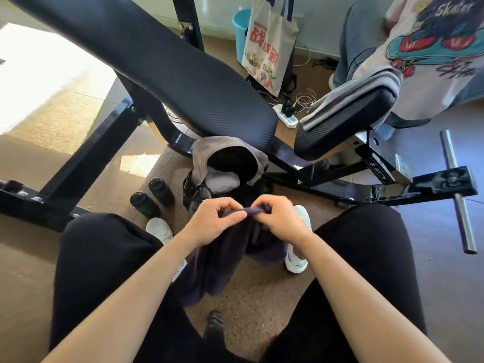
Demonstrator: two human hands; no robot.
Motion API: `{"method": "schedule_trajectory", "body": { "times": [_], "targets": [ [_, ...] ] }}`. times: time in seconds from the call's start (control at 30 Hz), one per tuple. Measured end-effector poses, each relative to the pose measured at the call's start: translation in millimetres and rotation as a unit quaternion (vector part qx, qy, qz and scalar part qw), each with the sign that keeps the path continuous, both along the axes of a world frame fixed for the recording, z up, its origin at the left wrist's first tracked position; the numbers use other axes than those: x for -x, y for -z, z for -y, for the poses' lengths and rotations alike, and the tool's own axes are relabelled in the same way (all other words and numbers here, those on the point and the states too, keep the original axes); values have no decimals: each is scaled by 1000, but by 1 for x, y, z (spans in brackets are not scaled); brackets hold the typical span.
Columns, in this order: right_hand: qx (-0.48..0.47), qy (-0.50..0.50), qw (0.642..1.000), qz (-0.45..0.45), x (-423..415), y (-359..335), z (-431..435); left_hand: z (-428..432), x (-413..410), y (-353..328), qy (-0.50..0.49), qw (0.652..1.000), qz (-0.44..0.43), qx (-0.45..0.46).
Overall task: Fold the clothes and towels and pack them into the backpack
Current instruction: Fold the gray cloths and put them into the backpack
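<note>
A dark navy garment (222, 258) hangs between my knees, gathered along its top edge. My left hand (212, 222) and my right hand (280, 218) both pinch that top edge, close together. Just beyond them on the floor stands an open grey-brown backpack (204, 158) with a pale folded cloth (222, 180) inside its mouth. A grey striped towel (358, 93) lies over the small bench pad (348, 121) at the right. A printed white shirt (432, 48) and jeans (358, 40) are draped at the upper right.
A black weight bench (167, 66) with a steel frame spans the scene above the backpack. Two black bottles (154, 195) stand left of the backpack. A power strip (285, 115) with cables, a tote bag (269, 43) and a blue bucket (241, 24) sit behind.
</note>
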State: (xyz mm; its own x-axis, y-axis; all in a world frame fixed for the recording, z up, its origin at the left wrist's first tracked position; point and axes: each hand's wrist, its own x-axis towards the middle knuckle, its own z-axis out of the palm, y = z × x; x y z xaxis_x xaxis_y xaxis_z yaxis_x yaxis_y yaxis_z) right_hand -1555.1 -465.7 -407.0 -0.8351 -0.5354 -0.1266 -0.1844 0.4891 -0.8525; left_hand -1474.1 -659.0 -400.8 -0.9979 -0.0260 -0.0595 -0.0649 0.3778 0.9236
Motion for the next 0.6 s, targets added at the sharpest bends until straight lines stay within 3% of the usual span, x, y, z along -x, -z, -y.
{"method": "schedule_trajectory", "body": {
  "times": [0.1, 0.17, 0.37, 0.5, 0.6],
  "targets": [
    [86, 206, 975, 17, 19, -10, -9, 18, 1, 11, -45, 997, 40, 39],
    [124, 285, 950, 32, 32, -16, -20, 27, 1, 17, -47, 996, 62, 44],
    [134, 259, 956, 29, 30, -28, -25, 21, 3, 25, -14, 991, 16, 132],
    [152, 294, 943, 38, 32, -30, -29, 10, 11, 18, 3, 997, 66, 39],
    [172, 320, 930, 63, 37, -27, -31, 3, 9, 21, 20, 997, 69, 24]
  ]
}}
